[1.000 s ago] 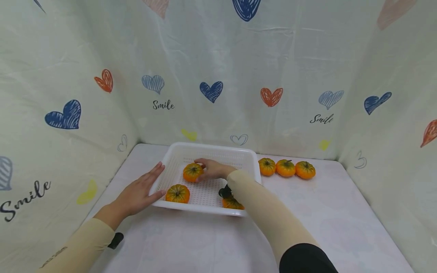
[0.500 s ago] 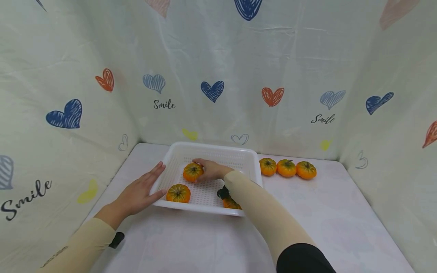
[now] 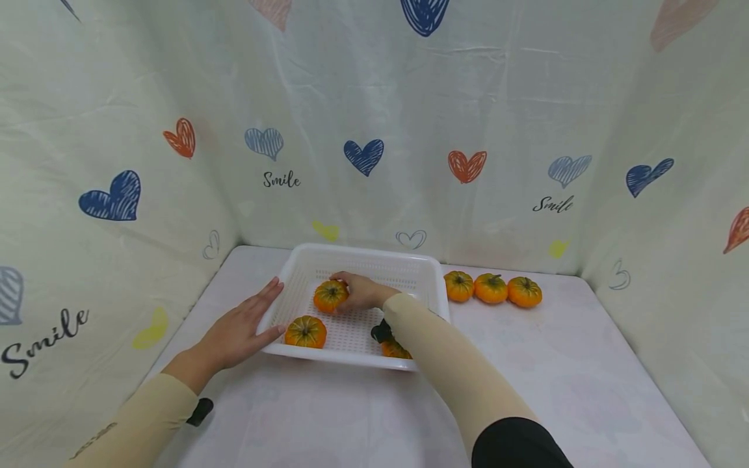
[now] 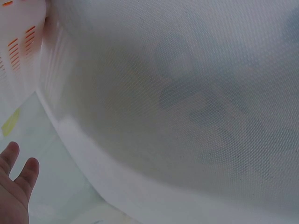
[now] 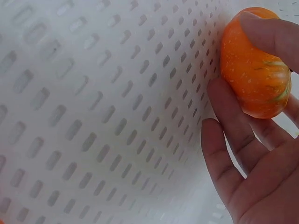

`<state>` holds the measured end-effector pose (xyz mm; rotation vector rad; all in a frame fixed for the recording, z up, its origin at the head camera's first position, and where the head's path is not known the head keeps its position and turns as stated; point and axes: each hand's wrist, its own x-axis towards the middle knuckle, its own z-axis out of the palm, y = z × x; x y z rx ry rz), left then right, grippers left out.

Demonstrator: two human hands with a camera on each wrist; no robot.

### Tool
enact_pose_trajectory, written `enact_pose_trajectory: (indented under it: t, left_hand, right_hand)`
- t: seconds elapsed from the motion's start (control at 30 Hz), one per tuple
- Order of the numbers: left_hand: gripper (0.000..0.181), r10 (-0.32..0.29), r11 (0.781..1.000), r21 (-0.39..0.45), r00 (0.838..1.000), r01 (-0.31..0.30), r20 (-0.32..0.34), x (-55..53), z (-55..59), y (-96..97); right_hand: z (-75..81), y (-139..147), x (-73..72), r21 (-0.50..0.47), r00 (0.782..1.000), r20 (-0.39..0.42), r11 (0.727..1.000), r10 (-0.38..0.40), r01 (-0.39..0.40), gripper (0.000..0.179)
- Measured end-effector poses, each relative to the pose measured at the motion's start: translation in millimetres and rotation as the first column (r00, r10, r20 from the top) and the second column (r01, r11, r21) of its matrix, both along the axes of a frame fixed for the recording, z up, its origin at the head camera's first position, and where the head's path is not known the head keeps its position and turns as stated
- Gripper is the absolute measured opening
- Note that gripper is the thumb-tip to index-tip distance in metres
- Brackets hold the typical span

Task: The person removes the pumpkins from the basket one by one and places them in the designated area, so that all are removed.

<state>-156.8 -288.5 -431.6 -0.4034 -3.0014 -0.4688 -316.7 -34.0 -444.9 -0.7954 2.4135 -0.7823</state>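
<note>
A white plastic basket (image 3: pixel 363 361) with a slotted floor stands on the table. My right hand (image 3: pixel 365 292) reaches into it and grips a small orange pumpkin (image 3: pixel 329 297), thumb on one side and fingers on the other; in the right wrist view the pumpkin (image 5: pixel 254 70) sits against the basket's floor. My left hand (image 3: pixel 236 331) rests with straight fingers on the basket's left rim. A second pumpkin (image 3: pixel 305 332) lies in the near left corner. Another pumpkin (image 3: pixel 395 349) at the near right is partly hidden by my right forearm.
Three more small pumpkins (image 3: pixel 491 288) stand in a row on the white table (image 3: pixel 556 364), to the right of the basket. A curtain (image 3: pixel 409 97) printed with hearts encloses the table at the back and both sides.
My right forearm has shifted slightly to the left, covering a bit more of the near right pumpkin. The right hand keeps its grip on the pumpkin; the left hand stays at the rim.
</note>
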Motion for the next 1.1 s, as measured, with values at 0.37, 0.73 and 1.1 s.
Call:
enact_pose_trajectory:
  t: [0.37,0.73,1.1]
  left_hand:
    - [0.084,-0.016,1.000,0.002,1.000,0.016,-0.007,-1.2,-1.4,1.4]
    - [0.084,-0.022,1.000,0.009,1.000,0.022,-0.019,0.1,-3.0,-0.4]
    - [0.085,-0.017,1.000,-0.003,1.000,0.017,-0.015,-0.7,-1.8,-1.5]
  right_hand:
    - [3.6,6,0.4,0.011,0.999,-0.036,0.999,-0.037,0.037,0.079]
    - [28.4,18,-3.4,-0.067,0.995,-0.074,0.996,-0.067,0.062,0.082]
    - [66.8,57,-3.7,-0.215,0.989,-0.068,0.970,-0.134,0.117,0.081]
